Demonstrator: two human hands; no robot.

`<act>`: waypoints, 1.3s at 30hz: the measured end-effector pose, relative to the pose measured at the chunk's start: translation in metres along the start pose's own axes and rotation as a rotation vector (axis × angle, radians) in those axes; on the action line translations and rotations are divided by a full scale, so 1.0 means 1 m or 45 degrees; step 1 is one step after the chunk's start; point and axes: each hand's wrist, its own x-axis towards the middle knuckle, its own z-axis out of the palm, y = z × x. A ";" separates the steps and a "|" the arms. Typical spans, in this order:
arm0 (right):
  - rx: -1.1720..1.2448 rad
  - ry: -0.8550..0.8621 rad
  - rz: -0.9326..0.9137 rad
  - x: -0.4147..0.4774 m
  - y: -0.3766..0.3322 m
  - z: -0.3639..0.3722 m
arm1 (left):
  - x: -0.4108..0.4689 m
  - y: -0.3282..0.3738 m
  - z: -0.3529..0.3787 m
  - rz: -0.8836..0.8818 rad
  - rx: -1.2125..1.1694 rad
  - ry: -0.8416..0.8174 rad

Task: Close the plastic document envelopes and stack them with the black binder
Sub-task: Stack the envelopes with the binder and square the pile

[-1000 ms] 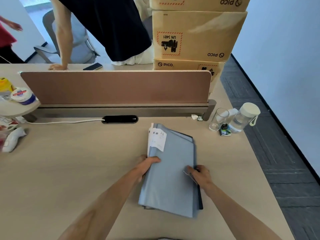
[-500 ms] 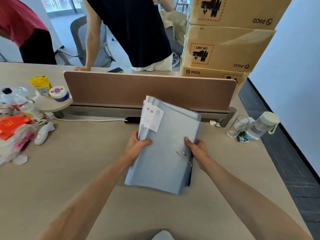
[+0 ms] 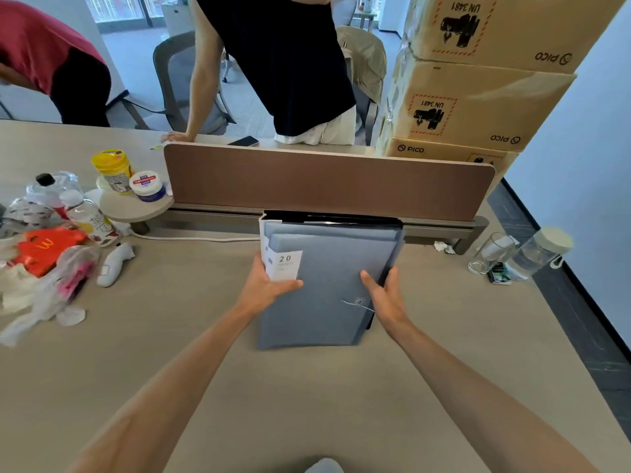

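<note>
A stack of grey-blue plastic document envelopes (image 3: 327,268) stands on its lower edge on the desk, tilted toward me. The black binder (image 3: 341,218) shows behind its top edge and right side. The front envelope has a string-and-button clasp (image 3: 358,302) and a white label marked 20 (image 3: 285,264). My left hand (image 3: 269,288) grips the stack's left edge, thumb on the front beside the label. My right hand (image 3: 384,295) holds the right edge, thumb on the front near the clasp.
A brown desk divider (image 3: 327,182) stands right behind the stack. Bottles, jars and crumpled bags (image 3: 51,254) lie at the left. A glass (image 3: 488,254) and a clear water bottle (image 3: 539,252) stand at the right. Cardboard boxes (image 3: 478,97) and two people are beyond the divider.
The stack lay flat on the desk a second ago. Both hands have lifted it and stood it upright on its lower edge, closer to the divider.
</note>
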 end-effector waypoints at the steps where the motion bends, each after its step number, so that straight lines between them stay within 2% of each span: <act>1: -0.013 0.002 0.003 -0.002 0.001 0.001 | -0.002 0.000 -0.001 0.005 0.012 -0.016; 7: -0.016 -0.003 -0.010 -0.006 -0.007 0.002 | 0.006 0.006 -0.009 0.081 0.035 -0.050; 12: -0.045 0.040 -0.092 -0.008 -0.016 0.006 | 0.012 0.011 -0.011 0.138 0.002 0.038; 18: 0.019 0.027 -0.174 -0.006 -0.027 0.002 | 0.009 0.011 -0.011 0.221 0.080 0.037; 22: -0.010 0.020 -0.205 -0.005 -0.024 0.006 | 0.011 0.005 -0.014 0.207 0.058 0.020; 29: -0.220 0.014 -0.153 -0.003 -0.007 0.015 | 0.017 -0.022 -0.014 0.189 0.113 -0.057; 33: -0.222 0.036 -0.082 -0.001 0.009 0.018 | 0.027 -0.039 -0.016 0.129 0.132 -0.102; 39: -0.289 0.117 -0.041 0.009 0.022 0.025 | 0.033 -0.065 -0.008 0.013 0.134 -0.053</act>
